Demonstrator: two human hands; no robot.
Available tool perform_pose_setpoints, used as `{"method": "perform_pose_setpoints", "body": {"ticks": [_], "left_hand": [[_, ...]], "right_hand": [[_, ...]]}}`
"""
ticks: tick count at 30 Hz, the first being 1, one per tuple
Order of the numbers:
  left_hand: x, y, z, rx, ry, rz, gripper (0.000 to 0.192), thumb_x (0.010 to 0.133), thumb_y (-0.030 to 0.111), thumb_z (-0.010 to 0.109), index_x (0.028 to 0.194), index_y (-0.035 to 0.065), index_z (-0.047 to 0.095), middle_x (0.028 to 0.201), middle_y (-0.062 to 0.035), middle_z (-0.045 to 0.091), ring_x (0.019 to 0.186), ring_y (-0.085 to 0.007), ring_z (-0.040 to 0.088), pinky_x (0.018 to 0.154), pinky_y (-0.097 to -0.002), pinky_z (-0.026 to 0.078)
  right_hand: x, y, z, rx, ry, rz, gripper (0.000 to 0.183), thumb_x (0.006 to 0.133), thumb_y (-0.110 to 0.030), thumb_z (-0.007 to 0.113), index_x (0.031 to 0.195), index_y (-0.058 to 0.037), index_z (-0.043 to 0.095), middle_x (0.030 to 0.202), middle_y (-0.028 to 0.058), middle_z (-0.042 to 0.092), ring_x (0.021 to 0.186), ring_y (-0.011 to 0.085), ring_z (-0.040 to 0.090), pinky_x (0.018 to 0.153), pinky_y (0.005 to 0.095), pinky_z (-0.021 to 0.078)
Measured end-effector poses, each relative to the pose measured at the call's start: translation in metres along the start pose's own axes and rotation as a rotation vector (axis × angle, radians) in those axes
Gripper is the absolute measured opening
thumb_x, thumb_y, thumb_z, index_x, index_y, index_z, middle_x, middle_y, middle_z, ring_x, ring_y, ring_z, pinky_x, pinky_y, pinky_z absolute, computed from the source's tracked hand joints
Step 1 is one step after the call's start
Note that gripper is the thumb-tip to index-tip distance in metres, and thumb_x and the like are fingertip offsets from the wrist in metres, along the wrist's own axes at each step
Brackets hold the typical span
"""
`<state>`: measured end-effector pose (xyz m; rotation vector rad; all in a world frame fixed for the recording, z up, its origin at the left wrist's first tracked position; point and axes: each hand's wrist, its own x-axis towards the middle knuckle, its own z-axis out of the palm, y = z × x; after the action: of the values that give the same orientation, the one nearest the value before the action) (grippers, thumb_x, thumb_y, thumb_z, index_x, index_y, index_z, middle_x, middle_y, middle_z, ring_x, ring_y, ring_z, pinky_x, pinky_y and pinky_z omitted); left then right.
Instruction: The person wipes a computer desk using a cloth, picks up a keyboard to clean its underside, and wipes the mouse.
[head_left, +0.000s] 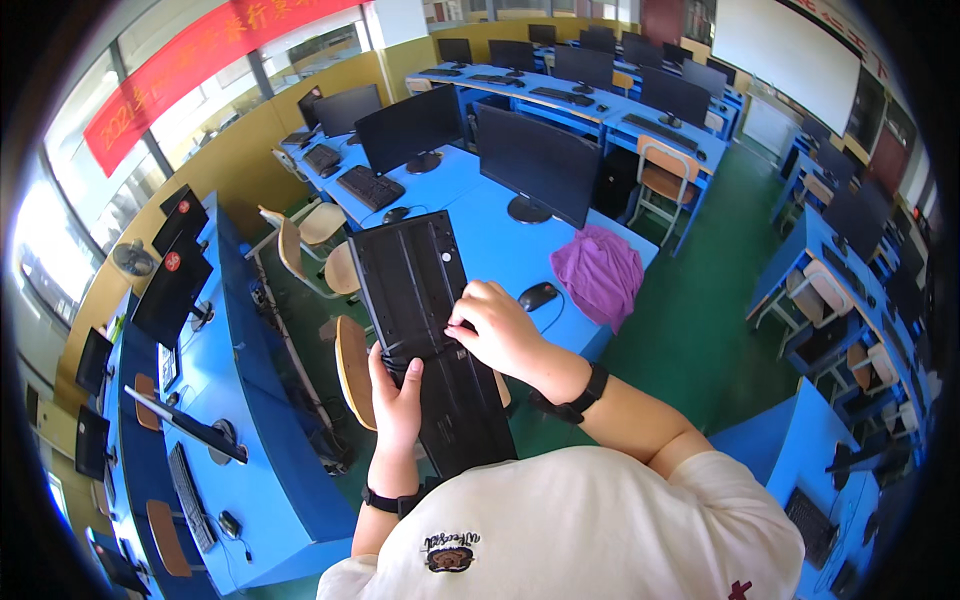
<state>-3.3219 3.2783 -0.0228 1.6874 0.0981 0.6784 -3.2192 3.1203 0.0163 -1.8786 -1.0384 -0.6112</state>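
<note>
A black computer keyboard (420, 300) is held upside down in front of my chest, its underside facing up. My left hand (397, 394) grips its left edge, the thumb lying on the underside by a bundle of dark cable. The bent fingers of my right hand (484, 322) touch the underside near its right edge, thumb and index finger close together; whether something small is between them cannot be told. Beyond the keyboard, on the blue desk (480, 247), are a black mouse (538, 297), a crumpled purple cloth (600, 274) and a black monitor (536, 161) on a round base.
Another monitor (411, 129), keyboard (370, 187) and mouse (395, 215) share the desk's far left part. A wooden chair (354, 371) stands close below my left hand. Rows of blue desks with monitors line both sides. Loose cables lie on the floor at left.
</note>
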Motion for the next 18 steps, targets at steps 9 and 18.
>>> {"method": "perform_pose_setpoints", "body": {"ticks": [9, 18], "left_hand": [[-0.006, 0.001, -0.003, 0.037, 0.052, -0.046, 0.055, 0.092, 0.010, 0.062, 0.138, -0.0005, 0.034, 0.115, -0.0112, 0.058, 0.104, -0.0164, 0.056, 0.092, -0.0287, 0.044], [-0.009, -0.028, -0.029, 0.134, 0.296, 0.066, 0.057, 0.091, 0.007, 0.062, 0.138, -0.0014, 0.032, 0.125, -0.0140, 0.053, 0.113, -0.0210, 0.052, 0.099, -0.0322, 0.040]], "right_hand": [[-0.007, 0.000, -0.015, -0.001, -0.274, -0.080, 0.016, 0.081, -0.014, 0.070, 0.092, -0.0044, 0.063, 0.084, 0.0082, 0.055, 0.086, 0.0285, 0.053, 0.076, 0.0389, 0.0441], [-0.032, -0.013, 0.044, 0.101, -0.190, 0.137, 0.033, 0.079, -0.024, 0.077, 0.090, -0.0063, 0.052, 0.058, 0.0034, 0.050, 0.050, 0.0203, 0.050, 0.048, 0.0334, 0.0401]]}}
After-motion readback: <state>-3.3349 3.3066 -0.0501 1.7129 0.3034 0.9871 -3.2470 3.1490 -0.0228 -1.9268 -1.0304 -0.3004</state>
